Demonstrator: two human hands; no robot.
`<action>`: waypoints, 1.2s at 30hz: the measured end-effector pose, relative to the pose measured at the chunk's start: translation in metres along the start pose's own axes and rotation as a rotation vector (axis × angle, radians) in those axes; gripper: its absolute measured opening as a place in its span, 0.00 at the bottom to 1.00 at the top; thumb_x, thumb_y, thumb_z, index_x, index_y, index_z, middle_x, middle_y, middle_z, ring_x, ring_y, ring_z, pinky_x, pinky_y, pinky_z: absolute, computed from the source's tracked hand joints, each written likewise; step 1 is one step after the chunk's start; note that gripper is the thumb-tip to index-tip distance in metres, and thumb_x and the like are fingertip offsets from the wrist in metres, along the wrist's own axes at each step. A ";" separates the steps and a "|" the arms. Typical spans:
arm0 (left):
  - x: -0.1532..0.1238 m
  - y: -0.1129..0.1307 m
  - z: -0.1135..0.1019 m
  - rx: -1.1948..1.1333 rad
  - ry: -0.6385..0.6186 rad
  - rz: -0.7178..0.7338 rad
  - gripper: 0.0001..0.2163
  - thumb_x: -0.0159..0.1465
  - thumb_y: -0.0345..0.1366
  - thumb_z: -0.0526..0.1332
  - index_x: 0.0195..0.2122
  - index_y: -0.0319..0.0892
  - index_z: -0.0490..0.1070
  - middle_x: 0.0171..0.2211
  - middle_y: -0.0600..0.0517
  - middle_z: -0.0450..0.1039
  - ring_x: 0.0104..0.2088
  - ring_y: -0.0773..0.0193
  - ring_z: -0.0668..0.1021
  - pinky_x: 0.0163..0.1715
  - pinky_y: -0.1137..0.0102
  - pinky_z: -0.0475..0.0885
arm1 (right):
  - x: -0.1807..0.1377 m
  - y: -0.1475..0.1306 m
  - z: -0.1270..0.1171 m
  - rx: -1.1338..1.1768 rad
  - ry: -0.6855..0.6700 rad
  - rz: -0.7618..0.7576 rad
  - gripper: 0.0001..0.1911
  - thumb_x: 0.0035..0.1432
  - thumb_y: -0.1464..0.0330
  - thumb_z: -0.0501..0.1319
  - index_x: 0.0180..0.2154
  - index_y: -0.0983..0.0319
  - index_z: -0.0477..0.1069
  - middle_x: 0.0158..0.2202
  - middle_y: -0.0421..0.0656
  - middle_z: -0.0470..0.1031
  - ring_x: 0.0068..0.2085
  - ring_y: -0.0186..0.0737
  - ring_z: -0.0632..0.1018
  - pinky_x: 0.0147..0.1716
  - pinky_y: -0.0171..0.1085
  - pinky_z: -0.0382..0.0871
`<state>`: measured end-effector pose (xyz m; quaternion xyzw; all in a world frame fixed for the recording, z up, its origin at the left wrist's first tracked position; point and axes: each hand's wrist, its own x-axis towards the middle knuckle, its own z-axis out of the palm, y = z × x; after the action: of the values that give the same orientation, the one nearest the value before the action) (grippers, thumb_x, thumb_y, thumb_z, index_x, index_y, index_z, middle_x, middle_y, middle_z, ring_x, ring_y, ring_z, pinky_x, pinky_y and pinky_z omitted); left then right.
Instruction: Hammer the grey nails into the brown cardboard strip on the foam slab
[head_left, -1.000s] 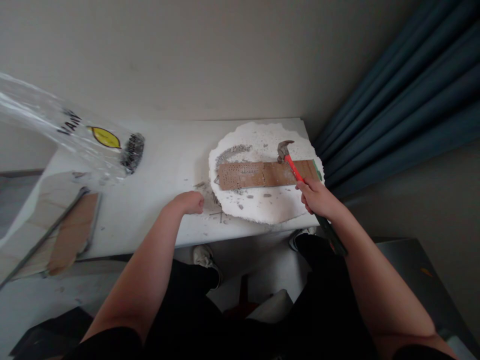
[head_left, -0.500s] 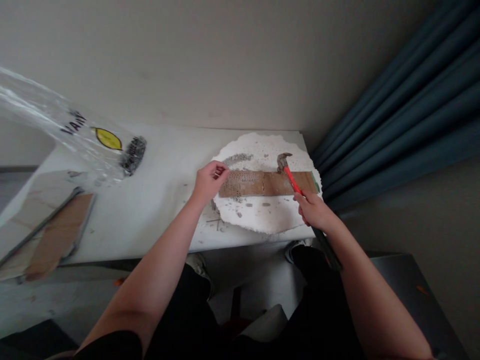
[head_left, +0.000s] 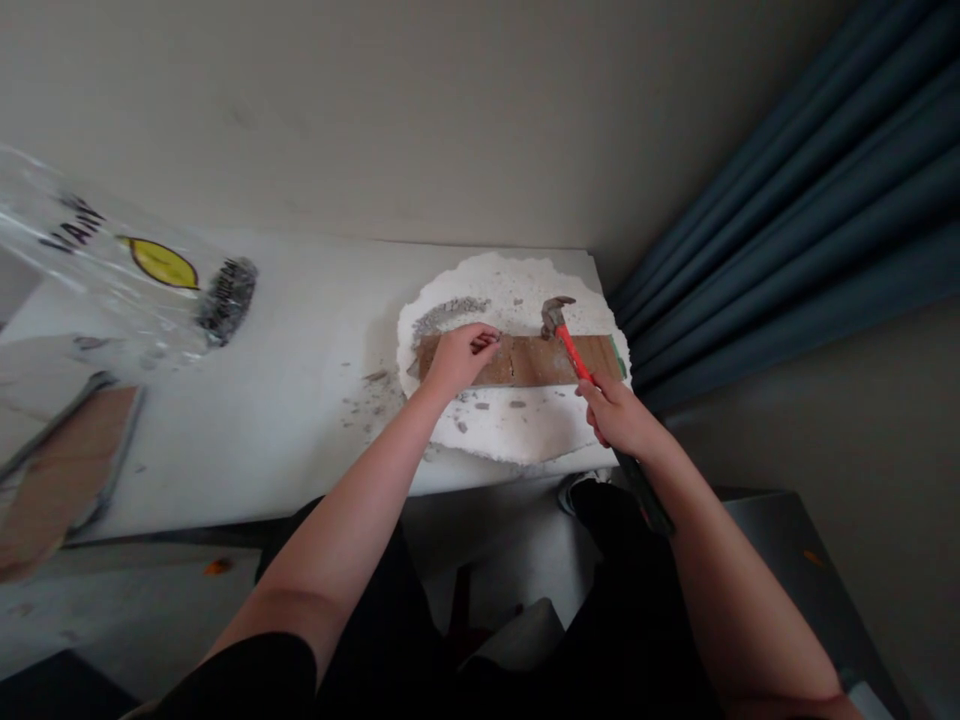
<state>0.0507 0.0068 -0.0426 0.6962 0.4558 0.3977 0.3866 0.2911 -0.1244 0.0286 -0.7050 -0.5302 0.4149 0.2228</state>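
A brown wooden plank (head_left: pixel 536 361) lies across a ragged white foam slab (head_left: pixel 517 425) on the white table (head_left: pixel 285 400). My left hand (head_left: pixel 456 358) rests on the plank's left end, fingers pinched together on something small that I cannot make out. My right hand (head_left: pixel 619 415) grips a claw hammer (head_left: pixel 574 350) with a red and black handle. Its metal head hovers over the plank's far edge, right of my left hand. Grey nails and debris lie scattered on the slab around the plank.
A clear plastic bag (head_left: pixel 127 270) holding a dark clump of nails lies on the table at the left. A wood board (head_left: pixel 60 480) in a metal frame sits at the far left. Dark blue curtains (head_left: pixel 787 210) hang right of the table. A beige wall stands behind it.
My left hand moved from the table's front edge up onto the plank's left end. The hammer stayed over the plank in my right hand. The view shifted slightly.
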 end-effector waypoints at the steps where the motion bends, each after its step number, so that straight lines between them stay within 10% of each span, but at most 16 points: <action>1: 0.001 0.000 0.000 -0.013 0.012 -0.002 0.05 0.61 0.30 0.65 0.39 0.42 0.77 0.34 0.51 0.81 0.34 0.64 0.81 0.40 0.67 0.78 | 0.000 0.000 0.000 -0.003 0.001 0.000 0.14 0.72 0.57 0.50 0.39 0.59 0.65 0.20 0.34 0.65 0.15 0.32 0.67 0.15 0.32 0.58; 36: -0.004 0.003 0.003 0.118 -0.032 0.075 0.02 0.64 0.33 0.63 0.38 0.44 0.73 0.33 0.53 0.80 0.34 0.64 0.80 0.40 0.67 0.76 | 0.000 -0.001 -0.002 -0.077 0.015 -0.037 0.15 0.72 0.57 0.50 0.39 0.60 0.66 0.22 0.37 0.66 0.21 0.36 0.67 0.23 0.34 0.57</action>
<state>0.0532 0.0020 -0.0419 0.7405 0.4460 0.3732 0.3369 0.2921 -0.1239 0.0306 -0.7065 -0.5570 0.3844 0.2069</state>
